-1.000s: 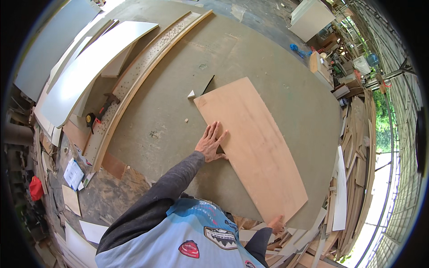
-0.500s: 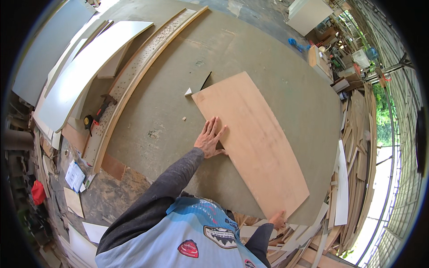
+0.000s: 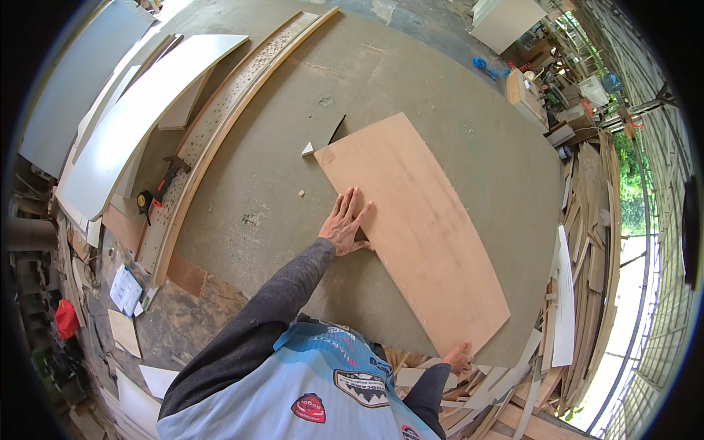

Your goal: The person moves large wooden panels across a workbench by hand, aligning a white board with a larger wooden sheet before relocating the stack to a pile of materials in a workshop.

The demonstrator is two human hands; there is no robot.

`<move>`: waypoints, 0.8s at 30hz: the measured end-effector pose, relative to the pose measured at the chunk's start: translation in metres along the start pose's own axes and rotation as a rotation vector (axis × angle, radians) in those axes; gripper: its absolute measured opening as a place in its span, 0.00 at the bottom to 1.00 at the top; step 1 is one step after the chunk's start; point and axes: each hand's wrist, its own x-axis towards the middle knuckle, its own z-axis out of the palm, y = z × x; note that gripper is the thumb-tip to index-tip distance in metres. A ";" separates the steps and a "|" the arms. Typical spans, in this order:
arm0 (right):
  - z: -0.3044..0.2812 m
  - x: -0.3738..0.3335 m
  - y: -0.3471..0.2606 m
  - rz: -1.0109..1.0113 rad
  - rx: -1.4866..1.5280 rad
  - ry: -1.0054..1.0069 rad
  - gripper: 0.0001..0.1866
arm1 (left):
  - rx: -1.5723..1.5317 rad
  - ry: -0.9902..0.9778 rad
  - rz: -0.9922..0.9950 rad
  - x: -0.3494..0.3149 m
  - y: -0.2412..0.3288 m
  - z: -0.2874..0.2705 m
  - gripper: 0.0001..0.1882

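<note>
Your left hand (image 3: 342, 227) splays against the panel (image 3: 425, 235); the right hand (image 3: 458, 357) hides its grip. Likely stiff: hold opposite edges.

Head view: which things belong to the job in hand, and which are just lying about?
In use:
- tan panel
- left hand, at its left edge
- right hand, at its near end
- grey surface underneath

Apparently lying about:
- hammer
- tape measure
- white wedge
- wood offcuts

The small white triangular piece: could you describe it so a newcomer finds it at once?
On the broad grey surface, find the long light-brown panel. Beside its far left corner lies the piece: white and three-sided, unlike the narrow black shape nearby.
</note>
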 end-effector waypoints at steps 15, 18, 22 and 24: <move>0.002 -0.001 -0.004 0.001 -0.013 0.017 0.44 | -0.022 0.034 0.005 0.004 -0.003 0.000 0.61; 0.005 0.000 -0.003 -0.006 -0.012 0.033 0.43 | -0.012 0.034 0.002 0.006 -0.004 0.000 0.61; 0.000 -0.005 -0.007 -0.011 -0.004 0.037 0.42 | -0.017 0.016 -0.001 0.007 -0.005 0.000 0.61; 0.001 -0.004 -0.007 -0.007 -0.007 0.037 0.42 | -0.014 0.003 -0.002 0.008 -0.006 0.000 0.61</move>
